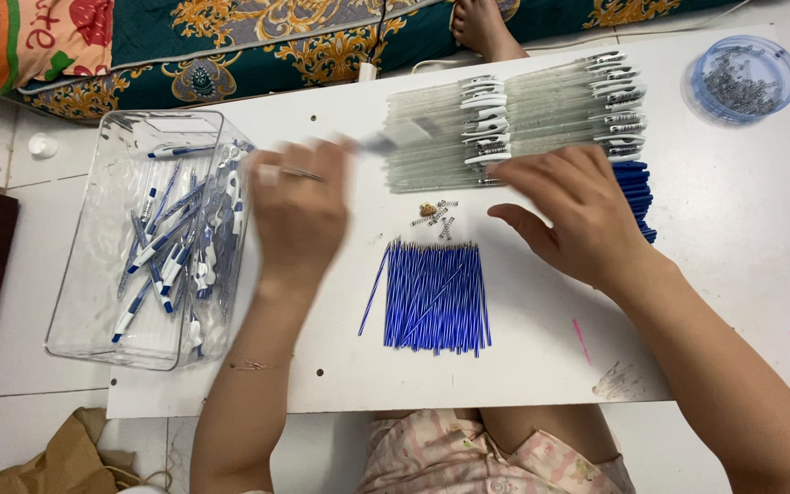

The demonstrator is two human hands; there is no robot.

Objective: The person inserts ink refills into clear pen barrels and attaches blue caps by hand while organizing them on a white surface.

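A: Looking at the left hand [299, 215], I see it is blurred, with the fingers closed on a clear pen barrel [395, 137] that points toward the rows of clear barrels [514, 123] on the white table [733, 274].

B: And the right hand [578, 215]?

A: It lies flat and open over the right end of those rows, fingers spread, gripping nothing (I think it steadies the pile so it does not roll).

B: Where are the other parts?

A: The blue refills [433, 297] lie side by side between the hands, near some small springs [438, 218]. Finished pens [176, 247] fill the clear plastic bin [93, 274] at the left. A round lid with more springs [742, 78] stands far right, easy to reach.
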